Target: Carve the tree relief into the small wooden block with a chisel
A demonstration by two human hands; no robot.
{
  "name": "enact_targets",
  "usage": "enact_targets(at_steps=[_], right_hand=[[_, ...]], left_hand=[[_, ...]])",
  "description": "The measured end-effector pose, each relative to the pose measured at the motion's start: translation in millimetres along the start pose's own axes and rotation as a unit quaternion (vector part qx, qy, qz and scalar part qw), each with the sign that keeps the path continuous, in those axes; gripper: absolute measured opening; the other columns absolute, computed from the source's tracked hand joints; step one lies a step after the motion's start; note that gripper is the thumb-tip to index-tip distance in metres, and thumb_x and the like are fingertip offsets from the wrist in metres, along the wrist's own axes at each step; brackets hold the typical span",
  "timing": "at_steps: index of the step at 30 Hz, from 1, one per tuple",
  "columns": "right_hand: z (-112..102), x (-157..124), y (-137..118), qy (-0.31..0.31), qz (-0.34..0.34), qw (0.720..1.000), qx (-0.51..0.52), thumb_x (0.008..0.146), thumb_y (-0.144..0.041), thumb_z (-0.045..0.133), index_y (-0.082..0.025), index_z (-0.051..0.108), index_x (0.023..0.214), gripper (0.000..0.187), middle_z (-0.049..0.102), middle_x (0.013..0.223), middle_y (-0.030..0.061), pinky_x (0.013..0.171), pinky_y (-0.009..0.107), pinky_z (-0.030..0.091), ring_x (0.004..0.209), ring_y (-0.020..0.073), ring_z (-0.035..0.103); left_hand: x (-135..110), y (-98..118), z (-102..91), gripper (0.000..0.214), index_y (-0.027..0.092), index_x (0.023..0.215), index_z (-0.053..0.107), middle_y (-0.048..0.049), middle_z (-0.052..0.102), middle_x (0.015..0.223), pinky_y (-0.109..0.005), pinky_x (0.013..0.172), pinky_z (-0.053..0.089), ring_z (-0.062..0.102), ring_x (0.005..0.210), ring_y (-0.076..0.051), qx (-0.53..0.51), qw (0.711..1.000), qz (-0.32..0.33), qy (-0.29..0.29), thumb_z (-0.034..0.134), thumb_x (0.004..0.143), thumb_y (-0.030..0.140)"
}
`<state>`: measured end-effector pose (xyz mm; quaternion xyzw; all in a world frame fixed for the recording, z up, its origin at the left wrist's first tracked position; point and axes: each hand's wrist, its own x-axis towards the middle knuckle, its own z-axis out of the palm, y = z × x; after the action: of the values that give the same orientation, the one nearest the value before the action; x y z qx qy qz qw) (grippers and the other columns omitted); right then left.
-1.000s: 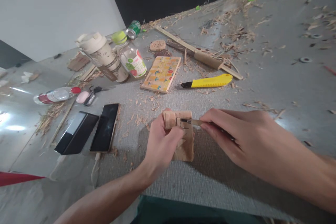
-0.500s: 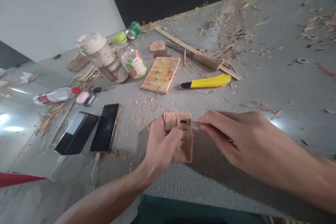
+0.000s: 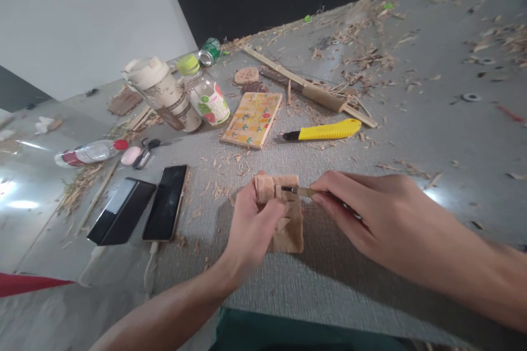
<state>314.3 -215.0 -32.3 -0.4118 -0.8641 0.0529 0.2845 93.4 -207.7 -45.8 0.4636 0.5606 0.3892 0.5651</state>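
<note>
On the wearer's side of the yellow plastic utility knife with a black tip, the left hand clamps a rectangular, pale-brown carved wooden block, thumb across its face. Also nearer than the utility knife, the right hand pinches a slim, metal-tipped carving tool, its tip at the block's cut surface.

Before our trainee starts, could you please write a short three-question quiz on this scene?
1. The left hand holds the wooden piece; what does the right hand hold?
2. True or false: the yellow cutter lies apart from the patterned board.
3. Fill in: the bottle lying on its side has a ____ cap.

Key:
1. A slim tool, its metal tip at the wooden piece.
2. True.
3. Red.
</note>
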Motion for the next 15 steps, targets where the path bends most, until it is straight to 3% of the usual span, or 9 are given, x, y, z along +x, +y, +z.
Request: enact_targets(at_steps=[6, 15], right_hand=[[-1.6, -1.2, -1.2, -0.011, 0.007, 1.000, -0.002, 0.121, -0.023, 0.048, -0.022, 0.065, 0.108, 0.022, 0.069, 0.072, -0.0022, 0.051, 0.033, 0.036, 0.052, 0.0159, 0.064], [0.1, -1.6, -1.8, 0.002, -0.004, 1.000, -0.014, 0.122, -0.022, 0.047, -0.021, 0.066, 0.107, 0.024, 0.068, 0.072, -0.0023, 0.050, 0.034, 0.035, 0.051, 0.0157, 0.063]], left_hand=[[-0.7, 1.9, -0.8, 0.013, 0.022, 0.081, 0.060, 0.0016, 0.056, 0.081, -0.029, 0.067, 0.045, 0.052, 0.076, -0.016, 0.008, 1.000, 0.000, 0.015, 0.069, 0.076, 0.031], [-0.4, -4.8, -3.3, 0.014, 0.023, 0.082, 0.057, 0.0023, 0.055, 0.081, -0.028, 0.067, 0.045, 0.052, 0.075, -0.016, -0.002, 1.000, 0.009, -0.003, 0.070, 0.079, 0.028]])
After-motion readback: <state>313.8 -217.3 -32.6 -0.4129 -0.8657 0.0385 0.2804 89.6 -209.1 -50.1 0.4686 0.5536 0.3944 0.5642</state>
